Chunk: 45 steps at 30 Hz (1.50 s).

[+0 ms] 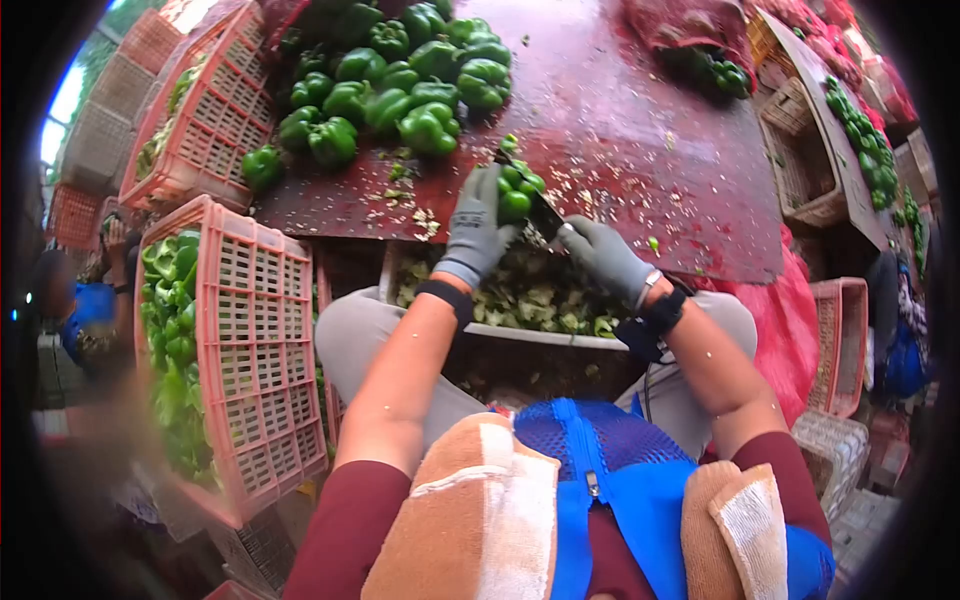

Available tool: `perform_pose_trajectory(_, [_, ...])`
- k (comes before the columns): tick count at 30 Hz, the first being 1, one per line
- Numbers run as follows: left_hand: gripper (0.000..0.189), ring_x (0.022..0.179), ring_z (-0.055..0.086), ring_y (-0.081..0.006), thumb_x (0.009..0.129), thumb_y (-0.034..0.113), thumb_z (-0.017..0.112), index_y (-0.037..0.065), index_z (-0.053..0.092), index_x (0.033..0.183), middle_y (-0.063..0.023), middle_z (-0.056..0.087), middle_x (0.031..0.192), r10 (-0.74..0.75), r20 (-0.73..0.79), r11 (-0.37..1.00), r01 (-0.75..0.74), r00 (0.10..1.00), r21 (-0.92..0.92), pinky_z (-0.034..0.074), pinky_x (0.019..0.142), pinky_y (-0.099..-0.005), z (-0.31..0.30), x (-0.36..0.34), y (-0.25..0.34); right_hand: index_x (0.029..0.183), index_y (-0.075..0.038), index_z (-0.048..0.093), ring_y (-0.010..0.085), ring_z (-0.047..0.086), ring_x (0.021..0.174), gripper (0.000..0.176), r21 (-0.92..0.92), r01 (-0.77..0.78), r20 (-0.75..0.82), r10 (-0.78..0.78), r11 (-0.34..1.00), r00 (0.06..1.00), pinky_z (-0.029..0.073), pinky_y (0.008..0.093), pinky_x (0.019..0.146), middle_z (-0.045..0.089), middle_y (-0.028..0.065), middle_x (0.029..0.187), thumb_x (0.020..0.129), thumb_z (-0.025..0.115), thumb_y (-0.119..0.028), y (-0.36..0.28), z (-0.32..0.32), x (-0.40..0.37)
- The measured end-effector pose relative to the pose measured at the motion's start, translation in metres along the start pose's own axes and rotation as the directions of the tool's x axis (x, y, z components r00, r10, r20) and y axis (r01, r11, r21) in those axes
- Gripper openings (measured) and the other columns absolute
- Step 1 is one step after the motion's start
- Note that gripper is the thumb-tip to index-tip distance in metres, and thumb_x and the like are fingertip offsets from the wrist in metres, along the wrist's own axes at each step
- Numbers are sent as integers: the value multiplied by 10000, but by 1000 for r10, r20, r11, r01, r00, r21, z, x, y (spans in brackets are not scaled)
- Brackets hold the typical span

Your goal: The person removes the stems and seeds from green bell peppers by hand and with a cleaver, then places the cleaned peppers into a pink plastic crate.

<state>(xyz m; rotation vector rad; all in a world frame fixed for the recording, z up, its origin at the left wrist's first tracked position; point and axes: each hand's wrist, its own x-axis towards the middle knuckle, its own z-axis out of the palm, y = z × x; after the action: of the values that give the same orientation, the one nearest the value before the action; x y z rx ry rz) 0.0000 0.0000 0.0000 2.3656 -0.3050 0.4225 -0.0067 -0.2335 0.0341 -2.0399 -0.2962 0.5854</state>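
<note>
On the red tabletop [600,130], near its front edge, my left hand [476,228] in a grey glove is closed on a green pepper [518,190], holding it from the left. My right hand [603,256], gloved too, grips a knife [544,215] whose dark blade lies against the pepper's right side. Its handle is mostly hidden in my fingers. Pale seeds and green scraps are scattered around. Beneath both hands, below the table edge, a white tub [540,337] holds pale green pepper cores.
A pile of whole green peppers [385,85] covers the table's back left. At left stand pink crates [255,350], one with cut peppers [175,330]. A red mesh sack [690,30] lies at the back right, a pink sack [785,335] beside my right knee. Part of another person [95,300] shows far left.
</note>
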Motion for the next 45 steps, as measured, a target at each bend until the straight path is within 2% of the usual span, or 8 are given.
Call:
perform_pose_trajectory(5, [814, 1222, 496, -396, 657, 77, 820, 49, 428, 1370, -206, 481, 1315, -10, -55, 1000, 9, 998, -22, 420, 1063, -420, 10, 23, -2, 1143, -89, 558, 111, 503, 482, 343, 489, -234, 97, 214, 840, 972, 432, 270, 452, 519, 14, 689, 1041, 465, -402, -6, 7, 4])
perform_pose_trajectory(10, [833, 1212, 484, -375, 727, 238, 866, -1, 398, 1374, -225, 485, 1281, -314, -172, 931, 267, 934, -247, 384, 1072, -428, 33, 37, -10, 1103, -139, 544, 146, 541, 533, 269, 919, -332, 253, 329, 211, 910, 449, 305, 423, 555, 21, 810, 1026, 501, -392, 1, 1, 33])
perform_pose_trajectory(15, [894, 1332, 414, -391, 785, 514, 782, 20, 423, 1437, -248, 396, 1468, 42, -177, 901, 39, 983, 432, 341, 1118, -441, -20, 84, -17, 1203, -129, 559, 125, 536, 517, 282, 818, -37, -178, 314, 574, 932, 473, 295, 436, 542, 13, 752, 1026, 527, -347, -12, -9, 25])
perform_pose_trajectory(19, [902, 1308, 459, -373, 729, 431, 818, 28, 439, 1442, -246, 468, 1408, -446, -121, 846, 462, 887, 266, 383, 1097, -425, -48, 105, -82, 1164, -95, 587, 83, 495, 501, 292, 695, 131, -308, 129, 707, 943, 424, 253, 435, 506, -17, 700, 1042, 511, -349, -30, -26, 26])
perform_pose_trajectory(29, [841, 1048, 614, -233, 739, 318, 864, -60, 432, 1355, -171, 605, 1182, -478, 10, 759, 419, 878, -499, 499, 945, -338, -52, 86, -31, 1305, -52, 565, 115, 542, 606, 351, 170, 614, -464, -487, 770, 740, 453, 292, 570, 587, 24, 716, 1034, 533, -273, -67, -16, 25])
perform_pose_trajectory(33, [809, 1045, 602, -216, 742, 279, 860, -62, 428, 1334, -164, 583, 1195, -444, -54, 820, 382, 894, -426, 503, 924, -327, -39, 71, -7, 1193, -38, 579, 215, 634, 653, 330, -130, 361, -347, -383, 924, 856, 503, 390, 634, 626, 120, 755, 1018, 535, -314, -12, 19, 60])
perform_pose_trajectory(40, [585, 1070, 596, -181, 835, 163, 762, -23, 455, 1297, -115, 583, 1193, -478, 128, 301, 299, 869, -906, 504, 971, -342, -11, 37, -9, 1112, -128, 576, 99, 491, 483, 255, 843, -37, -87, 204, 536, 975, 406, 261, 393, 512, -14, 701, 1026, 525, -362, -34, 16, 55])
perform_pose_trajectory(45, [596, 1125, 595, -239, 872, 249, 749, -16, 486, 1335, -153, 577, 1254, -266, 200, 762, 333, 943, -556, 489, 981, -351, -24, 68, -5, 1118, -116, 572, 87, 483, 470, 261, 813, 77, -225, 190, 578, 956, 401, 246, 404, 511, -16, 713, 1031, 527, -358, -28, 13, 68])
